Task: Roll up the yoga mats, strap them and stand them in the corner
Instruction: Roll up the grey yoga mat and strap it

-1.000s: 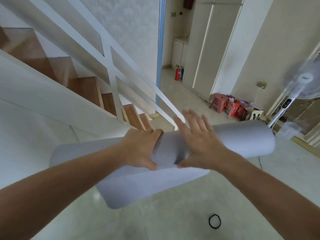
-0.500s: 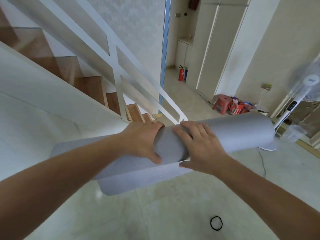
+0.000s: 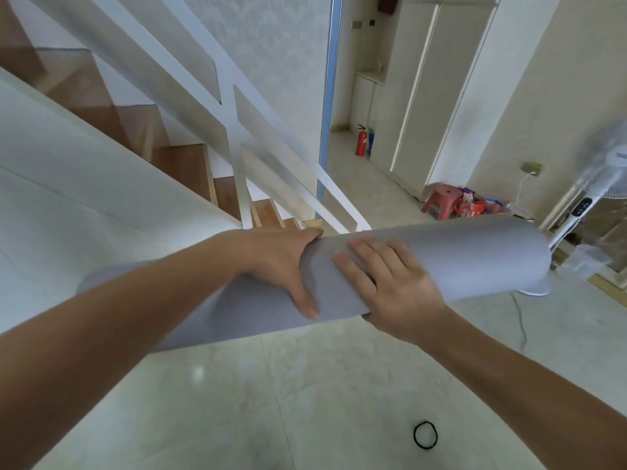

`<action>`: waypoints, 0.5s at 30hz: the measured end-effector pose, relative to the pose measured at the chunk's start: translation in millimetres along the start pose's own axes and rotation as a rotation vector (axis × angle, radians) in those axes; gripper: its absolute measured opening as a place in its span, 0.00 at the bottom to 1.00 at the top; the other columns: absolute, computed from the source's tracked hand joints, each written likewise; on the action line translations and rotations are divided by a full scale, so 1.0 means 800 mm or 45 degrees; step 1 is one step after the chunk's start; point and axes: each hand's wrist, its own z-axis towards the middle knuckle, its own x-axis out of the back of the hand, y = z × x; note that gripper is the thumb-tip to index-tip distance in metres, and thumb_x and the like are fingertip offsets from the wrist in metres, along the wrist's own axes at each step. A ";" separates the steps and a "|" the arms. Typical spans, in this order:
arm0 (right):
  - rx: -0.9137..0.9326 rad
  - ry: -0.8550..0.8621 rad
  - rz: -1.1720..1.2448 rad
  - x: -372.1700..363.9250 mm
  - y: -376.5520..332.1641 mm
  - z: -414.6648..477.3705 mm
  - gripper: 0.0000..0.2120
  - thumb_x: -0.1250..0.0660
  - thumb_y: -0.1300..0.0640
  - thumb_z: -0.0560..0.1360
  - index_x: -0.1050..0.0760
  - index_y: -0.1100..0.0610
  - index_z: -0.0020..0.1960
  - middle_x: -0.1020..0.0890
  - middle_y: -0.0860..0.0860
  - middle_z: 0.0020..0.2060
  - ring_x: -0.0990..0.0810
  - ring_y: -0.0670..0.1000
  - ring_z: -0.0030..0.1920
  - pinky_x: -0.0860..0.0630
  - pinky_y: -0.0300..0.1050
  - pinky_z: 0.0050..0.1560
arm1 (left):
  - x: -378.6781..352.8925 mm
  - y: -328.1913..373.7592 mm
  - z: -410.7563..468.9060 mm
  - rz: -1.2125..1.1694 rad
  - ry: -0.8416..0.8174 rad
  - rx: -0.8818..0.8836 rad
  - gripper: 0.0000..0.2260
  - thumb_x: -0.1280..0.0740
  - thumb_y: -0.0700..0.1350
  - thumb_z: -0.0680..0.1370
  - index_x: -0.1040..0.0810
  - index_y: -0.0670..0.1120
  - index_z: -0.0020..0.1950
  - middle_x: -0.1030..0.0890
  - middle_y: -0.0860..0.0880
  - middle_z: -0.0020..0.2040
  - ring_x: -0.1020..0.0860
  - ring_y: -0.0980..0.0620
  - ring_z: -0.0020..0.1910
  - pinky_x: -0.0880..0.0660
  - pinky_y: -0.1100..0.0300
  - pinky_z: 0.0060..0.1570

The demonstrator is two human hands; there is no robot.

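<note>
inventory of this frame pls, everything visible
yoga mat: 1, grey, rolled, on floor under both hands
band: 1, black loop, on floor nearer the camera than the mat
stairs: 1 flight, brown wood, left
railing: 1, white, along stairs
fire extinguisher: 1, red, far hallway
stool: 1, red, by far wall
fan: 1, white, right edge
left hand: grips mat's middle
right hand: flat on mat
</note>
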 end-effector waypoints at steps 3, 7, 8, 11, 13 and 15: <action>0.112 -0.181 -0.016 0.007 0.007 -0.001 0.37 0.28 0.52 0.68 0.35 0.58 0.74 0.25 0.65 0.65 0.25 0.65 0.64 0.30 0.63 0.64 | -0.014 0.003 -0.001 -0.106 0.013 0.021 0.53 0.20 0.69 0.50 0.37 0.59 0.71 0.24 0.61 0.61 0.24 0.53 0.58 0.26 0.54 0.59; -0.063 -0.813 0.190 0.032 0.029 0.030 0.66 0.22 0.35 0.57 0.57 0.53 0.80 0.45 0.58 0.78 0.46 0.60 0.78 0.48 0.57 0.77 | -0.058 0.010 -0.005 0.285 0.389 0.016 0.45 0.24 0.69 0.58 0.36 0.54 0.70 0.24 0.57 0.57 0.23 0.51 0.52 0.31 0.56 0.48; -0.103 -0.944 0.219 0.033 0.037 0.042 0.67 0.22 0.33 0.56 0.60 0.51 0.80 0.48 0.56 0.79 0.49 0.58 0.79 0.50 0.57 0.78 | -0.068 0.012 -0.002 0.442 0.506 -0.016 0.46 0.25 0.69 0.59 0.36 0.52 0.70 0.24 0.55 0.57 0.23 0.50 0.52 0.29 0.56 0.46; -0.163 -1.040 0.303 0.028 0.044 0.054 0.61 0.23 0.32 0.55 0.51 0.47 0.78 0.31 0.49 0.71 0.30 0.53 0.69 0.35 0.51 0.69 | -0.085 0.015 0.006 0.789 0.760 -0.098 0.45 0.28 0.65 0.60 0.37 0.48 0.72 0.23 0.48 0.57 0.23 0.45 0.50 0.25 0.52 0.47; -0.166 -0.952 0.235 0.018 0.035 0.044 0.55 0.25 0.33 0.57 0.45 0.48 0.77 0.27 0.48 0.67 0.26 0.53 0.64 0.30 0.49 0.63 | -0.086 0.011 0.008 0.864 0.818 -0.143 0.46 0.28 0.65 0.61 0.40 0.48 0.73 0.23 0.46 0.59 0.23 0.43 0.51 0.25 0.50 0.51; -0.114 -0.882 0.110 0.008 0.027 0.026 0.51 0.24 0.38 0.58 0.40 0.53 0.75 0.24 0.53 0.64 0.24 0.57 0.62 0.28 0.54 0.63 | -0.074 0.005 0.003 0.690 0.686 -0.122 0.49 0.27 0.68 0.62 0.44 0.51 0.75 0.25 0.47 0.65 0.24 0.43 0.59 0.27 0.48 0.60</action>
